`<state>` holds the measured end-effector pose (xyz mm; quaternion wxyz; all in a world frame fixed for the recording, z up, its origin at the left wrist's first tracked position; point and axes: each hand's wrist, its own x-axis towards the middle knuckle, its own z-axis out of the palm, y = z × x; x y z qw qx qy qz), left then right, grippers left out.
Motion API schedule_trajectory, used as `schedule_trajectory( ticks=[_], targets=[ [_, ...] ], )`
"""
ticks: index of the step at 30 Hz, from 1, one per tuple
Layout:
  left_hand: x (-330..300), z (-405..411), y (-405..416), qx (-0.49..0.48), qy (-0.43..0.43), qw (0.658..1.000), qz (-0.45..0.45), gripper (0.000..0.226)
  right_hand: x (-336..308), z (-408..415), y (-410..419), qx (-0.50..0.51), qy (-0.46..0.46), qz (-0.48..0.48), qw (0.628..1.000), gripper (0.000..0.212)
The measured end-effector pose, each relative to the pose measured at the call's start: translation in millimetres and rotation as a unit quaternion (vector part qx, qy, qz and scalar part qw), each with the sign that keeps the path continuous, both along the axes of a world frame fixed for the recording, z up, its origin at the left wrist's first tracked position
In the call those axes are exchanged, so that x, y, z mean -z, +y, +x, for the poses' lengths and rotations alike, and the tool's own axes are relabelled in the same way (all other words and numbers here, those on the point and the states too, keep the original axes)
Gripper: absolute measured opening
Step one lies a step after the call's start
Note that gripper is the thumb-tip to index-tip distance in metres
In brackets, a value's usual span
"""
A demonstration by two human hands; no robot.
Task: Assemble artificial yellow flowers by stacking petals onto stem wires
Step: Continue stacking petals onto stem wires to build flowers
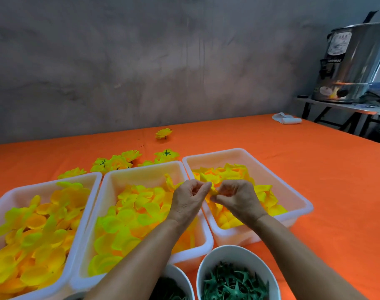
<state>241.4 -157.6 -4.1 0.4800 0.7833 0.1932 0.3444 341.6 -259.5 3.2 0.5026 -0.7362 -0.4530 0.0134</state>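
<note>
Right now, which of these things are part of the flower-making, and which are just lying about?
Part of the job:
petal piece pinched by left hand and right hand
three petal trays
bowl of green star pieces
finished flowers

Lying about:
steel urn
white cloth

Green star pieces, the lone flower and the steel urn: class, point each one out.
green star pieces (234,284), head view, middle of the pile
lone flower (163,133), head view, its petals
steel urn (353,61), head view, its side wall
</note>
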Motion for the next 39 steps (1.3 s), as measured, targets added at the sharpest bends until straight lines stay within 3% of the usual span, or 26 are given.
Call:
schedule_trajectory(
  ticks=[5, 12, 16, 18, 22, 27, 30, 39],
  targets=[
    [2.7, 3.3, 0.8, -0.04, 0.009, 0.998, 0.053, 0.024, 3.8, 1.7, 0.3, 0.043, -0.053, -0.015, 0.998, 0.015],
    [3.4, 5.8, 0.8, -0.049, 0.023, 0.996, 0.065, 0.028, 2.4, 0.7, -0.4, 0.046, -0.007, 0.021, 0.999, 0.014],
    [1.5, 4.9, 0.1, -0.027, 0.036, 0.998, 0.046, 0.037, 2.1, -2.3, -0.5, 0.025, -0.043, 0.007, 0.999, 0.02],
    [0.3, 4.3, -0.2, -0.018, 0.044, 0.998, 0.037, 0.037, 3.0, -3.2, -0.5, 0.028, -0.072, 0.007, 0.997, 0.035],
    [-0.6, 3.8, 1.7, 0.024, 0.019, 0.998, -0.053, 0.03, 3.4, -3.4, 1.0, 0.018, -0.118, 0.006, 0.993, 0.044],
    [0.1, -0.2, 7.5, 0.026, 0.011, 0.993, -0.111, 0.026, 2.0, 0.2, 2.6, -0.071, 0.047, -0.002, 0.996, 0.033],
    [0.3, -0.8, 7.9, 0.023, 0.007, 0.993, -0.117, 0.023, 1.6, 6.7, 0.9, -0.044, 0.119, 0.031, 0.991, 0.025],
    [4.3, 3.6, 5.5, 0.048, 0.072, 0.995, 0.046, 0.012, 3.7, 12.8, -2.3, 0.0, 0.23, 0.123, 0.965, 0.028]
  ],
)
